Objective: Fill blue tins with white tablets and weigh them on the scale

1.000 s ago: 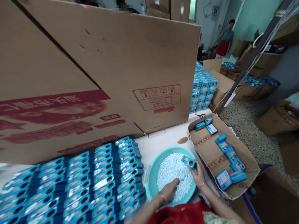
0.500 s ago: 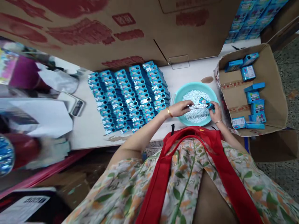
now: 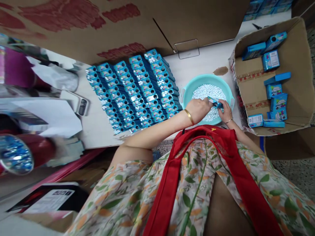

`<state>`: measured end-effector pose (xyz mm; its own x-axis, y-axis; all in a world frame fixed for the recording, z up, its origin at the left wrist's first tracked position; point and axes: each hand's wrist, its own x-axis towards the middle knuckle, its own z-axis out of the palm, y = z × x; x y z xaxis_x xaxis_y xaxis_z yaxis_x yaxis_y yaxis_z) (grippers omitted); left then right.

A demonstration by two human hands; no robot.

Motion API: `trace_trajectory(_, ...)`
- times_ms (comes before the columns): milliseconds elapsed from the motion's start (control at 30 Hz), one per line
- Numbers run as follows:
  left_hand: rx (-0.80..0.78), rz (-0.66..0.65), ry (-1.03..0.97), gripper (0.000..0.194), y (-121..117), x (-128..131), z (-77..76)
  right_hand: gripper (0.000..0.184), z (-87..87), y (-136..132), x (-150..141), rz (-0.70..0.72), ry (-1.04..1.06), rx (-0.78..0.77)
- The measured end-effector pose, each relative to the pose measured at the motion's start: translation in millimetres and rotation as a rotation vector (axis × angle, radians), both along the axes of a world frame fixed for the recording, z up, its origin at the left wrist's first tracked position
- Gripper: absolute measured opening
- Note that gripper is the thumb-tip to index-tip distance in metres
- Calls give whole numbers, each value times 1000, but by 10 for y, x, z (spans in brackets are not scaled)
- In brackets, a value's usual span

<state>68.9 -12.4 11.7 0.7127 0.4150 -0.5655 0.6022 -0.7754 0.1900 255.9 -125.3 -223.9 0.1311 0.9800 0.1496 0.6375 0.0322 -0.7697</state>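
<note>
Over the turquoise basin (image 3: 190, 90), my right hand (image 3: 225, 112) grips a small blue box (image 3: 216, 103) with a dark opening, tilted above the pellets. My left hand (image 3: 199, 109) meets the box's left end, fingers closed together; whatever they hold is hidden. White pellets (image 3: 208, 91) cover the bottom of the basin. Left of it stand several rows of similar blue boxes (image 3: 147, 88), packed close, with round holes in their tops and white pellets showing on many.
To the right, an open cardboard box (image 3: 251, 88) holds several blue boxes. A large carton (image 3: 187, 26) borders the table's back. At left lie a phone (image 3: 82, 107), white paper (image 3: 57, 116) and a red container (image 3: 40, 149) filled with shiny blue pieces.
My left hand has moved right, from above the pellets to the blue box, its fingers now closed against it. The white pellets seen at its fingertips are hidden now. The view has shifted slightly.
</note>
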Motion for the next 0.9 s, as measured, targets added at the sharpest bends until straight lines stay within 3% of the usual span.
trace_trajectory(100, 36, 126, -110, 37, 202, -181, -327, 44, 29, -6, 29, -42, 6, 42)
trace_trajectory(233, 27, 349, -164, 37, 448, -309, -1231, 42, 118, 8, 98, -137, 39, 62)
trace_trajectory(333, -84, 330, -117, 42, 389, -243, -1886, 42, 169, 25, 159, -206, 59, 32)
trace_trajectory(433, -211, 249, -178, 41, 139, -138, -2251, 49, 169, 33, 211, -260, 70, 12)
trace_trajectory(567, -388, 164, -255, 36, -199, -79, -2386, 57, 105, 43, 262, -283, 105, 29)
trace_trajectory(700, -535, 146, -330, 31, -277, -138, -2366, 58, 20, 69, 328, -266, 105, 59)
trace_trajectory(800, -603, 168, -399, 31, -181, -268, -2260, 61, -23, 81, 378, -240, 96, 59)
trace_trajectory(900, -668, 219, -543, 30, -36, -446, -2024, 62, -9, 78, 388, -230, 111, 45)
